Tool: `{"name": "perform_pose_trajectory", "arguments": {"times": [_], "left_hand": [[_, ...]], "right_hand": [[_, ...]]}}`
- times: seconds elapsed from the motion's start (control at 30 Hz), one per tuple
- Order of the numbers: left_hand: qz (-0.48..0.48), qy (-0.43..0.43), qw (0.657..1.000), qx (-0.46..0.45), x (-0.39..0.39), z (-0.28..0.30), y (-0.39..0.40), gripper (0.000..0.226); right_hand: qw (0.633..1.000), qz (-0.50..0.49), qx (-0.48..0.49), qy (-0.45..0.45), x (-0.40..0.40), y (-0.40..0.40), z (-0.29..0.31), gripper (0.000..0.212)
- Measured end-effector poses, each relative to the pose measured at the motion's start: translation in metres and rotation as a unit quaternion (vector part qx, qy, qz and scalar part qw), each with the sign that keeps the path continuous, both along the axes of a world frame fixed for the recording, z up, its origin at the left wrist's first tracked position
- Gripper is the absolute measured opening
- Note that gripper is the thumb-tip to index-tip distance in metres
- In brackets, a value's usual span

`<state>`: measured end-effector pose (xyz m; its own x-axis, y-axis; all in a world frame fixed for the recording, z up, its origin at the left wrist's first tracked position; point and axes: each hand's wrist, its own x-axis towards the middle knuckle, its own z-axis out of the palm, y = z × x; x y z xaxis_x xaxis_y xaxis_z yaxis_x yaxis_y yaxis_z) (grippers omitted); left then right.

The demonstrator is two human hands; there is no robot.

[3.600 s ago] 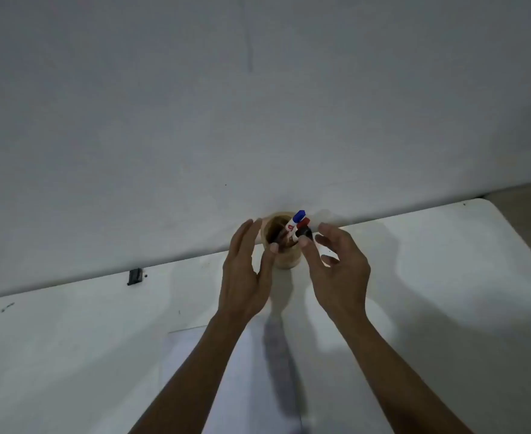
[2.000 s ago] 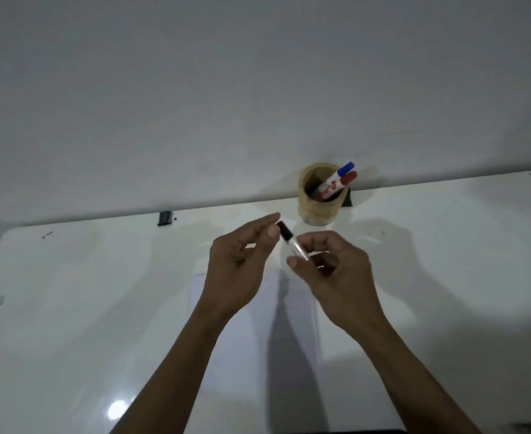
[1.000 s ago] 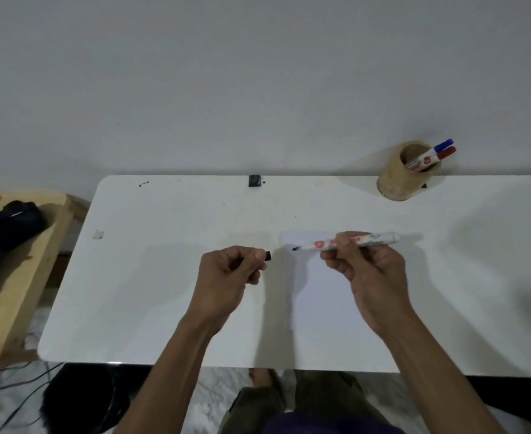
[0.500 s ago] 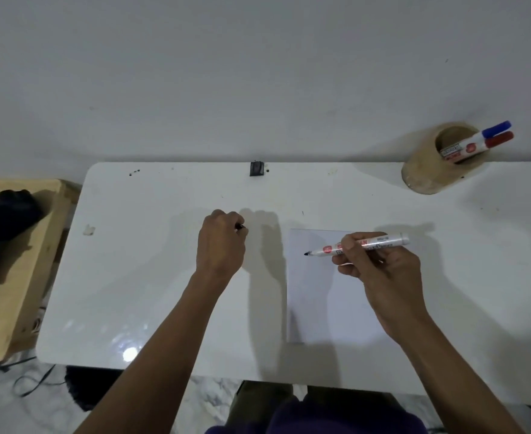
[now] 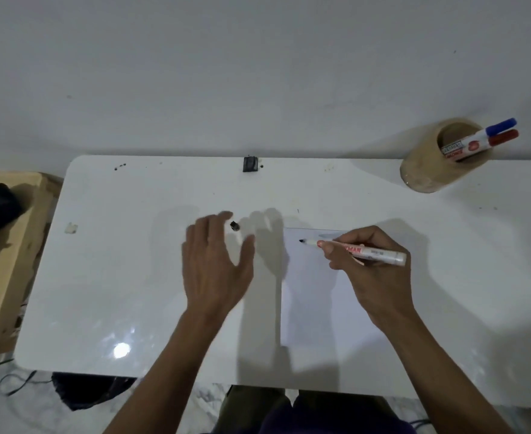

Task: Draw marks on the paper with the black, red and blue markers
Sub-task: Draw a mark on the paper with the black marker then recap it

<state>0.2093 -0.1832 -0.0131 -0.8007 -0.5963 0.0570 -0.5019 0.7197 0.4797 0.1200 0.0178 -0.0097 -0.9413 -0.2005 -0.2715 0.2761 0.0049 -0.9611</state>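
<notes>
A white sheet of paper (image 5: pixel 314 296) lies on the white table (image 5: pixel 132 277), right of centre. My right hand (image 5: pixel 370 277) grips the uncapped black marker (image 5: pixel 373 253), its black tip pointing left over the paper's top edge. The marker's black cap (image 5: pixel 234 226) lies on the table just beyond my left hand (image 5: pixel 217 270), which hovers open with fingers spread, holding nothing. The blue marker (image 5: pixel 495 127) and red marker (image 5: pixel 498 138) lean in a round wooden cup (image 5: pixel 426 173) at the back right.
A small black clip-like object (image 5: pixel 250 164) sits at the table's back edge against the wall. A wooden stand (image 5: pixel 4 261) with a dark bundle on it stands left of the table. Cables lie on the floor below.
My left hand has let go of the black cap, which now rests on the table, and its fingers have spread. My right hand has lowered the marker tip toward the paper's top.
</notes>
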Motion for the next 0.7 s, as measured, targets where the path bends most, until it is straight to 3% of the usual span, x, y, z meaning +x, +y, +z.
{"name": "perform_pose_trajectory", "arguments": {"times": [0.1,0.2,0.43,0.7], "left_hand": [[-0.119,-0.025,0.992,-0.032,0.015,-0.020,0.021,0.043],[-0.176,-0.062,0.981,-0.049,0.020,-0.039,0.032,0.048],[-0.210,-0.121,0.967,-0.078,0.026,-0.056,0.036,0.052],[-0.208,-0.126,0.965,-0.095,0.030,-0.067,0.036,0.058]], "right_hand": [[0.999,0.034,0.004,0.021,-0.008,-0.006,-0.011,0.012],[0.993,0.074,0.032,0.080,-0.016,-0.013,-0.019,0.015],[0.985,0.091,0.076,0.127,-0.021,-0.023,-0.044,0.012],[0.986,0.066,0.088,0.123,-0.021,-0.024,-0.059,0.014]]}}
